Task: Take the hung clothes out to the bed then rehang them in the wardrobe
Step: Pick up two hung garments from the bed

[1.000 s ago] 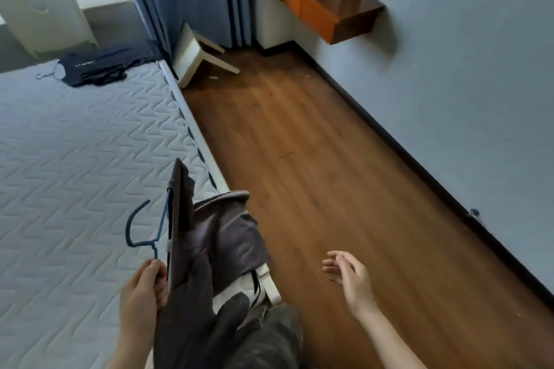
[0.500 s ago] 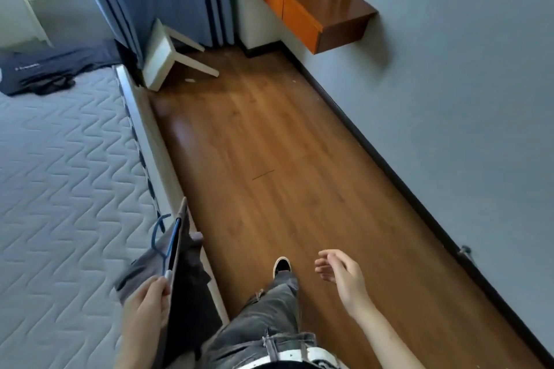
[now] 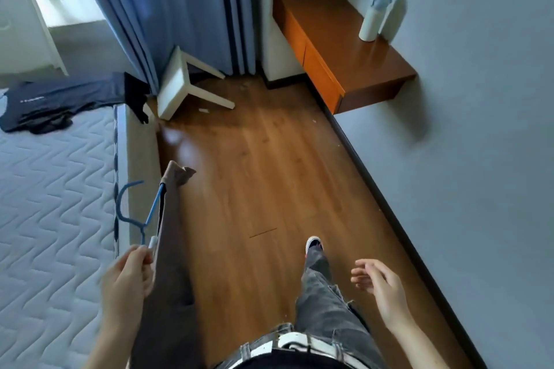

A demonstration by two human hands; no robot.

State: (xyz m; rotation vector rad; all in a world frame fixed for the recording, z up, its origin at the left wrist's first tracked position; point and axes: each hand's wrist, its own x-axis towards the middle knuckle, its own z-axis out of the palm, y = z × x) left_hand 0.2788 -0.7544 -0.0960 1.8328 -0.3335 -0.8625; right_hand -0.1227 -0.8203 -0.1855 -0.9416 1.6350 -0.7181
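My left hand (image 3: 127,274) grips the neck of a blue hanger (image 3: 132,213) that carries a grey-brown garment (image 3: 171,249). The garment hangs edge-on beside the bed's side rail, above the floor. My right hand (image 3: 379,284) is held out over the floor with fingers loosely curled and nothing in it. On the far end of the bed (image 3: 54,189) lies a dark blue garment (image 3: 60,99), part of it draped over the mattress corner. The wardrobe is out of view.
A white stool (image 3: 180,87) lies tipped over by the blue curtain (image 3: 168,9). A wall-mounted wooden shelf (image 3: 344,48) carries a white bottle (image 3: 370,21). My leg and shoe (image 3: 313,244) step along the wooden floor (image 3: 269,174) between bed and grey wall.
The garment came off the mattress edge and now hangs over the floor beside the bed. The view has moved forward and lifted toward the curtain. My right hand stays empty.
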